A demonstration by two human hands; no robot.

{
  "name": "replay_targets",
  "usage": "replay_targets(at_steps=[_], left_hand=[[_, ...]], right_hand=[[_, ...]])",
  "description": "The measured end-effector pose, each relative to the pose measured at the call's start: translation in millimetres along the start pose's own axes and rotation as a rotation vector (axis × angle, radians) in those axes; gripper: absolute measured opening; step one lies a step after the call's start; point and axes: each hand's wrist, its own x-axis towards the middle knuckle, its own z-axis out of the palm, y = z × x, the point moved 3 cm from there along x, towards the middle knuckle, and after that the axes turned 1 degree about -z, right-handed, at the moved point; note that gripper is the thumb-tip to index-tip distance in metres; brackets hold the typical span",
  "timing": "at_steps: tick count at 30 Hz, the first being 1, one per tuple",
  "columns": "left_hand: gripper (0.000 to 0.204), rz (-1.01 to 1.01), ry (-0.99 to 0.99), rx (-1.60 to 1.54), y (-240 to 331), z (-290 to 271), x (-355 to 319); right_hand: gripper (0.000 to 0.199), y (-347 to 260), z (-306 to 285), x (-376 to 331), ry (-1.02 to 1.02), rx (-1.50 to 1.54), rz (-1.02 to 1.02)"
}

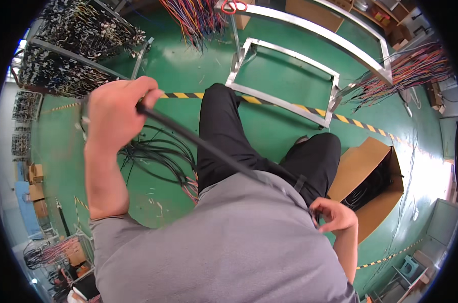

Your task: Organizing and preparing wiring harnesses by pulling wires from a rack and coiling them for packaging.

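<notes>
My left hand (115, 111) is raised at the left, its fingers closed round one end of a black cable (203, 145). The cable is stretched taut and slants down across my lap and grey shirt towards my right hip. There my right hand (336, 214) has its fingers curled at the cable's other visible end, which is blurred and partly hidden by the fingers. Below my left hand, a loose bundle of black cables (161, 156) lies on the green floor beside my leg. An open cardboard box (378, 202) with coiled black cable (373, 184) inside stands by my right knee.
Ahead is a metal frame (284, 103) on the floor, with a pair of red-handled scissors (234, 6) on its upper bar. Bunches of coloured wires (196, 22) hang beside it. Racks crowded with wire harnesses (72, 45) fill the far left. Yellow-black tape (350, 121) crosses the floor.
</notes>
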Motion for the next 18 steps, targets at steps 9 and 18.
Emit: replay_targets(at_steps=[9, 18], left_hand=[[0.066, -0.212, -0.718, -0.373, 2, 223, -146], [0.059, 0.211, -0.688, -0.976, 210, 233, -16]], right_hand=[[0.037, -19, -35, 9, 0.963, -0.299, 0.096], [0.026, 4, -50, -1, 1.076, -0.645, -0.140]])
